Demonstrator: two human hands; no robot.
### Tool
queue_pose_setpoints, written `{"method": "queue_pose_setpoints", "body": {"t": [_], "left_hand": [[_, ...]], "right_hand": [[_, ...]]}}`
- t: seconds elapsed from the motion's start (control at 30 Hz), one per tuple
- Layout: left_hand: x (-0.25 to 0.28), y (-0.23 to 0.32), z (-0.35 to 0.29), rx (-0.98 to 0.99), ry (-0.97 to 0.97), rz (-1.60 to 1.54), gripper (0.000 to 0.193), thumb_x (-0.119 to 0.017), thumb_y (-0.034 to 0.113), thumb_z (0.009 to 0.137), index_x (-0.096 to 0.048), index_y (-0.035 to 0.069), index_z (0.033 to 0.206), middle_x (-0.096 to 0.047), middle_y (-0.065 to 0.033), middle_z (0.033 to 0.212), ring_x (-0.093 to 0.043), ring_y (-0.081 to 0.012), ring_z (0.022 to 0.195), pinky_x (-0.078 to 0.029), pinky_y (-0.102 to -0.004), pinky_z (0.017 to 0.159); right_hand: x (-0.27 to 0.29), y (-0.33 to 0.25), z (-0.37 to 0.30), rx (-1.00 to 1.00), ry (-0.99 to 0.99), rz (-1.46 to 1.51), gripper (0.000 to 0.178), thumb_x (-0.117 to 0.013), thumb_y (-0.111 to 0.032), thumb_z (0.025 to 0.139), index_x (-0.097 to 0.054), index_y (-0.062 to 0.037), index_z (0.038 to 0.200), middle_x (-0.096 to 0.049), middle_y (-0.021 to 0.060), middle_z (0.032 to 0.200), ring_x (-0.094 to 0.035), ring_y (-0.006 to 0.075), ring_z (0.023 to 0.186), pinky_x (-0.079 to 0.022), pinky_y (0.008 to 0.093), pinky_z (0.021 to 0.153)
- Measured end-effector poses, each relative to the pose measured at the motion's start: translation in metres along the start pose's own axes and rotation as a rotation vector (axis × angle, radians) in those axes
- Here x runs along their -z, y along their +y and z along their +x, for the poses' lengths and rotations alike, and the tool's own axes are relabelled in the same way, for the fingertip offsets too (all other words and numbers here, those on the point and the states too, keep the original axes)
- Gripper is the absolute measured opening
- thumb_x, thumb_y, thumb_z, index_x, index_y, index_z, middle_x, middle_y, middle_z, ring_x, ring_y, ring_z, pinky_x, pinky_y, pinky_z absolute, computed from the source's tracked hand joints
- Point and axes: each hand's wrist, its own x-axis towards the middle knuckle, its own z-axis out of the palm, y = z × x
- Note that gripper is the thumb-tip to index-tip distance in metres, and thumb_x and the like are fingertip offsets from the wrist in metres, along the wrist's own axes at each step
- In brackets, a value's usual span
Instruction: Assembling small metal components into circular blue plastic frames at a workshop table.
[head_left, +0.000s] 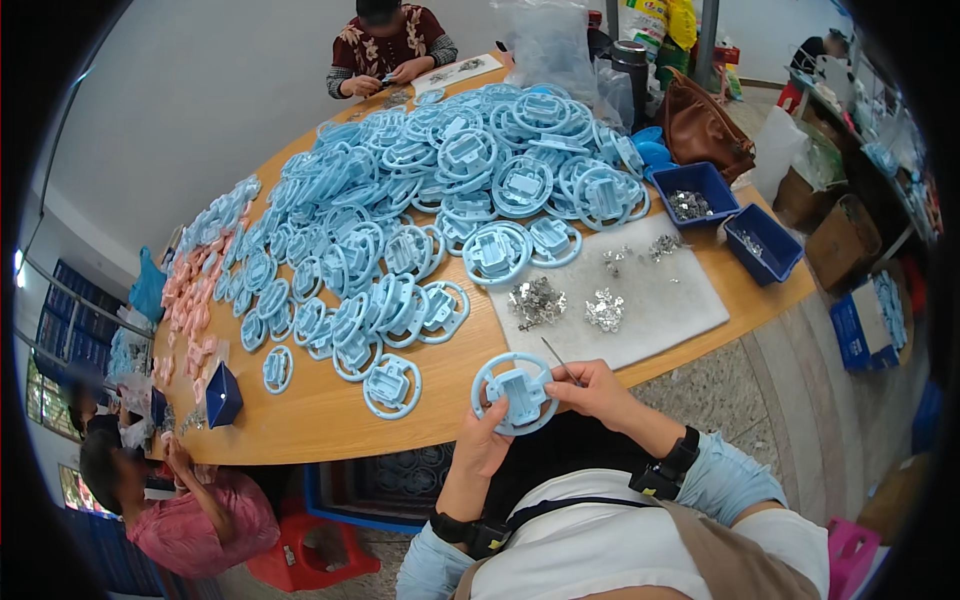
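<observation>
1. Holding position: the blue plastic part (pixel 520 395) is raised in front of the torso, just off the near edge of the tabletop (pixel 330 420), open recess facing up.
2. State of hands: left hand (pixel 480 440) is closed on the lower-left rim, thumb on top; right hand (pixel 597 395) is at the right rim and also grips a thin metal tool (pixel 562 362), its tip pointing away from the wearer. The fingers beneath are hidden.
3. Handling, as judged: light, fairly stiff moulded plastic; smooth surface, possibly slippery. The ring could flex slightly; the thin walls of the central housing appear the likelier place to crack.
4. Recommended hold: opposite sides of the outer rim, pinched between thumb and fingers, leaving the recess unobstructed.
5. Adjacent: small metal pieces (pixel 604 310) lie heaped on a white board (pixel 660 315).
</observation>
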Motion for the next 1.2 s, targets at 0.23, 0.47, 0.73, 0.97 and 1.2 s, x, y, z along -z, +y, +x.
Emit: {"method": "queue_pose_setpoints", "body": {"t": [0.23, 0.47, 0.73, 0.97, 1.2], "left_hand": [[0.000, 0.014, 0.015, -0.015, 0.104, 0.132, 0.034, -0.058, 0.012, 0.083, -0.047, 0.006, 0.115, -0.057, -0.0047, 0.104, -0.059, -0.0175, 0.092, -0.053, -0.0343, 0.076], [0.011, 0.015, 0.016, -0.043, 0.175, 0.130, 0.031, -0.058, 0.012, 0.083, -0.048, 0.007, 0.112, -0.057, -0.0046, 0.101, -0.060, -0.0162, 0.088, -0.054, -0.0331, 0.072], [0.009, 0.021, 0.019, 0.016, 0.131, 0.151, 0.031, -0.059, 0.013, 0.084, -0.049, 0.004, 0.112, -0.057, -0.0053, 0.099, -0.060, -0.0154, 0.088, -0.053, -0.0313, 0.072], [0.005, 0.013, 0.030, 0.097, 0.139, 0.100, 0.030, -0.056, 0.014, 0.084, -0.049, 0.004, 0.111, -0.057, -0.0051, 0.099, -0.060, -0.0148, 0.086, -0.052, -0.0310, 0.073], [-0.009, 0.009, 0.044, 0.073, 0.101, 0.163, 0.028, -0.057, 0.013, 0.083, -0.051, 0.001, 0.108, -0.059, -0.0072, 0.097, -0.060, -0.0153, 0.086, -0.051, -0.0289, 0.075]], "right_hand": [[0.040, -0.015, 0.042, 0.604, 0.389, -0.918, 0.014, -0.062, -0.012, 0.073, -0.064, -0.0027, 0.084, -0.056, 0.0100, 0.069, -0.055, 0.0236, 0.061, -0.043, 0.0340, 0.056], [0.040, -0.021, 0.065, 0.653, 0.333, -1.085, 0.011, -0.059, -0.006, 0.072, -0.062, -0.0041, 0.083, -0.055, 0.0102, 0.078, -0.056, 0.0283, 0.069, -0.045, 0.0358, 0.062], [0.040, -0.022, 0.071, 0.667, 0.202, -1.152, 0.012, -0.061, -0.008, 0.073, -0.061, -0.0039, 0.084, -0.055, 0.0102, 0.082, -0.057, 0.0289, 0.070, -0.047, 0.0363, 0.062], [0.050, -0.024, 0.064, 0.757, 0.235, -1.097, 0.011, -0.063, -0.007, 0.071, -0.061, -0.0019, 0.080, -0.058, 0.0086, 0.078, -0.056, 0.0225, 0.061, -0.044, 0.0307, 0.055], [0.012, -0.028, 0.040, 0.604, 0.296, -0.615, 0.006, -0.066, -0.004, 0.068, -0.062, -0.0019, 0.072, -0.060, 0.0027, 0.072, -0.044, 0.0049, 0.049, -0.034, 0.0196, 0.044]]}}
